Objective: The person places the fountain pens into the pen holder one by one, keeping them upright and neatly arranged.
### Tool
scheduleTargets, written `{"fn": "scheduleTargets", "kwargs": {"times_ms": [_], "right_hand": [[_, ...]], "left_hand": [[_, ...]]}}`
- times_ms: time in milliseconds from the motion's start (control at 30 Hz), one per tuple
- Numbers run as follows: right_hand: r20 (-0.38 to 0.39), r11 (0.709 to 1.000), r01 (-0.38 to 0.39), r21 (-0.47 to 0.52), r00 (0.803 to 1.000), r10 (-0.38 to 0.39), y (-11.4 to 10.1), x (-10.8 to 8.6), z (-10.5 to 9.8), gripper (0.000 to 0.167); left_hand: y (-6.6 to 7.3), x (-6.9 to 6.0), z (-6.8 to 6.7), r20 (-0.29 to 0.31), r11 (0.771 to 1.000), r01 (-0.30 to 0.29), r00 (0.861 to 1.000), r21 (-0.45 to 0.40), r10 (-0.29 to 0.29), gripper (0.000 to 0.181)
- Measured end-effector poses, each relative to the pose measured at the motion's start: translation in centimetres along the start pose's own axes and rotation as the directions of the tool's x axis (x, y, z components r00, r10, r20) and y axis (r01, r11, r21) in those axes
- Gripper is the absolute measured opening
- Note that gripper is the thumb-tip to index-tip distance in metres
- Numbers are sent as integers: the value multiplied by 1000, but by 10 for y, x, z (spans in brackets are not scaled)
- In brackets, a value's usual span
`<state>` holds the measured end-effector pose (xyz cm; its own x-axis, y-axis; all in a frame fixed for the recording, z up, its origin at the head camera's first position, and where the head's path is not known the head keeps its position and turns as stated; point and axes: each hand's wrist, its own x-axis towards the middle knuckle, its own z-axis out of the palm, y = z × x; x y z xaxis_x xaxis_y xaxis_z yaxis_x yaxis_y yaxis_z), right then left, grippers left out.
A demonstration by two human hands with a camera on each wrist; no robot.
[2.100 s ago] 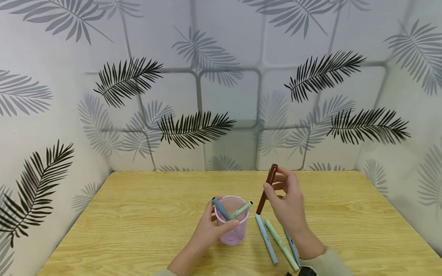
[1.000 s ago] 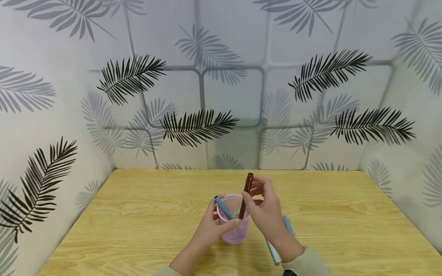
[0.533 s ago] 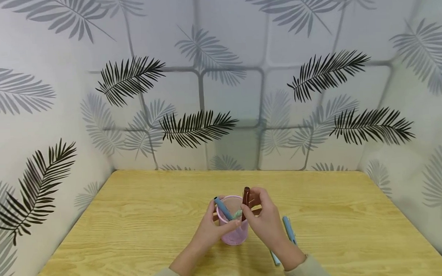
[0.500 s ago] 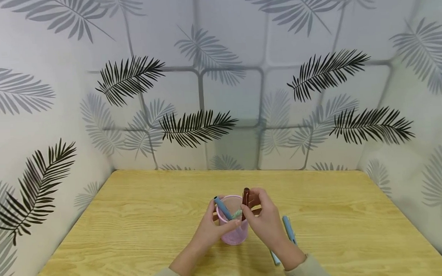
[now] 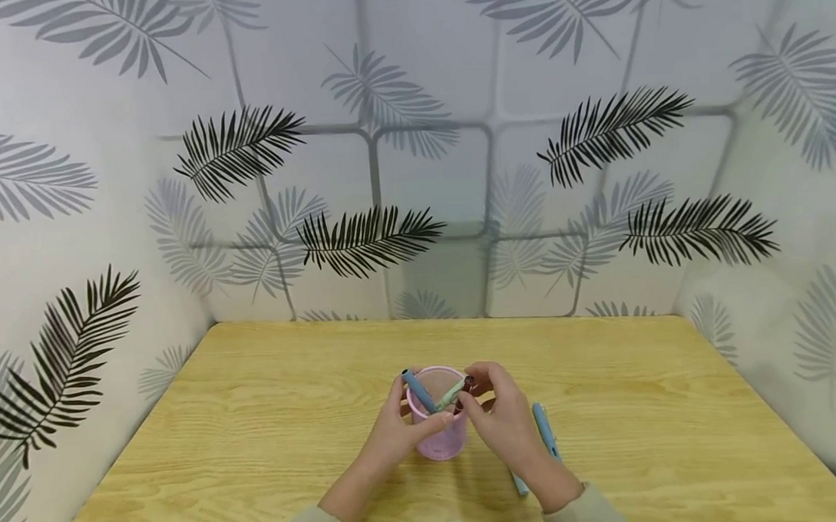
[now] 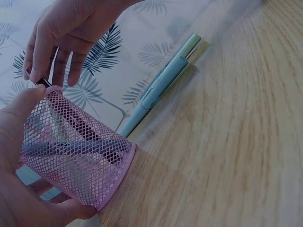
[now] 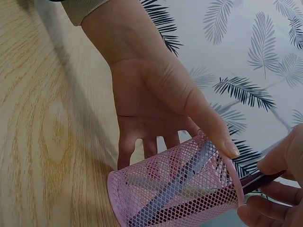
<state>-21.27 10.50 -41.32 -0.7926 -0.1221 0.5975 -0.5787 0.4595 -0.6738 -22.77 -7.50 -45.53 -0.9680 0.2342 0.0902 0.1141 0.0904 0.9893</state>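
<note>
Head view: yellowish wood-grain counter (image 5: 258, 420) across the bottom of the frame, boxed in by pale walls (image 5: 438, 53) printed with black and grey feathery leaves, faint grid lines on the back one. Pink mesh cup (image 5: 441, 444) stands upright on it just below and right of centre, a blue pen (image 5: 419, 393) and a light green pen (image 5: 449, 397) leaning inside. Left hand (image 5: 396, 432) has its fingers wrapped round the cup, right hand (image 5: 502, 415) has its fingers pinching a dark red pen (image 7: 253, 182) that's mostly in there. Second blue pen (image 5: 544, 428) lies lower right, beside the right wrist
</note>
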Motion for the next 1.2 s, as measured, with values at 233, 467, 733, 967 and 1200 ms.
{"fn": "scheduleTargets", "kwargs": {"times_ms": [233,467,733,967,1200], "right_hand": [[28,1000,-22,-10,999,23,1,-1,-6,30],[45,997,-72,-27,996,73,2,-3,-8,29],[45,994,-85,-70,995,89,6,-4,-12,31],[58,991,-111,-78,992,115,8,-6,-19,28],[-4,990,-119,-79,993,119,10,-4,-30,24]], "left_hand": [[15,-7,0,12,1000,15,1000,-7,-15,82],[13,-7,1,15,1000,1,1000,-17,-1,79],[2,-1,2,-12,1000,-10,1000,18,11,74],[3,-2,3,-16,1000,-18,1000,12,18,74],[9,-4,2,-8,1000,-3,1000,1,3,77]]}}
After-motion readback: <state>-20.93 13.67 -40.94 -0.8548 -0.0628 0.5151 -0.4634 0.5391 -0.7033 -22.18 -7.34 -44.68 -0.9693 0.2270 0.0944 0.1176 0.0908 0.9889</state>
